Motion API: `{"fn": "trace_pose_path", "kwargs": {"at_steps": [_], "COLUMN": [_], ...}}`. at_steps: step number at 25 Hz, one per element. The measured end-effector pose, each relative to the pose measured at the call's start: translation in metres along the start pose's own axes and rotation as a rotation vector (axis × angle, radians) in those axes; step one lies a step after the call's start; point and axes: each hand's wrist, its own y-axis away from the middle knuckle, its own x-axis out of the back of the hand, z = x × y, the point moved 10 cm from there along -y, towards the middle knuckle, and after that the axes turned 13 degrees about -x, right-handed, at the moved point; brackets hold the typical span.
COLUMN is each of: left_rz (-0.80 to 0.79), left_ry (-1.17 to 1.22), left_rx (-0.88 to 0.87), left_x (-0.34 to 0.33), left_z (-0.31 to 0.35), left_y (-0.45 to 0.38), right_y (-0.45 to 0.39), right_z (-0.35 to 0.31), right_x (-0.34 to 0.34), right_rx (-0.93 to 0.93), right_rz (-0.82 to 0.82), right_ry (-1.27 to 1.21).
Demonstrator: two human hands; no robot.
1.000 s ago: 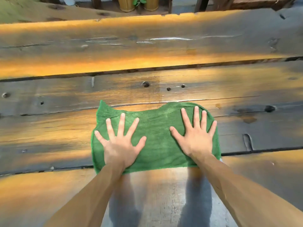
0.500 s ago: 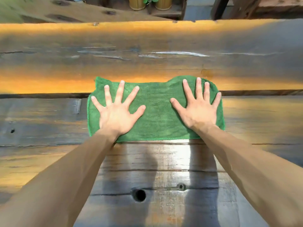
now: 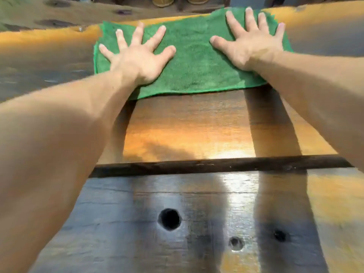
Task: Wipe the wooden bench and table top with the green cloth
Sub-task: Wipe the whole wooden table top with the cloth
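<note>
Grip: left hand (image 3: 137, 58) and right hand (image 3: 250, 46), fingers spread flat, press the rectangular green terry cloth (image 3: 195, 62).
Cloth: at the far edge of the dark, glossy wooden plank table top (image 3: 187, 127).
Progress: mid-wipe by my reading; bench unseen, untold.
Containers: two yellowish pots (image 3: 163, 0) beyond the cloth; contents hidden.

two yellow pots (image 3: 180, 0) beyond the far edge, cut off at top
</note>
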Motion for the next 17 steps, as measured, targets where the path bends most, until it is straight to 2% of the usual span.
{"fn": "trace_pose_path", "kwargs": {"at_steps": [3, 5, 6, 10, 13, 17], "left_rz": [0.021, 0.053, 0.056, -0.001, -0.038, -0.048], "left_ry": [-0.016, -0.006, 0.007, 0.014, 0.018, 0.001], "left_rx": [0.006, -0.001, 0.002, -0.028, -0.038, -0.004], "left_x": [0.004, 0.005, 0.006, 0.0, -0.009, -0.019], "left_z": [-0.007, -0.006, -0.006, 0.0, 0.01, 0.026], "left_y": [-0.046, -0.059, -0.059, -0.038, 0.008, 0.106], "right_y": [-0.033, -0.035, -0.032, -0.024, 0.035, 0.127], "right_z": [-0.006, -0.009, -0.012, -0.006, -0.002, 0.019], "right_x": [0.001, -0.018, -0.02, -0.003, -0.007, -0.018], "right_rx": [-0.013, 0.018, 0.03, -0.009, 0.069, 0.065], "right_rz": [-0.011, -0.168, -0.196, -0.002, -0.026, -0.034], "right_ry": [-0.083, -0.263, -0.306, -0.018, -0.007, 0.009]}}
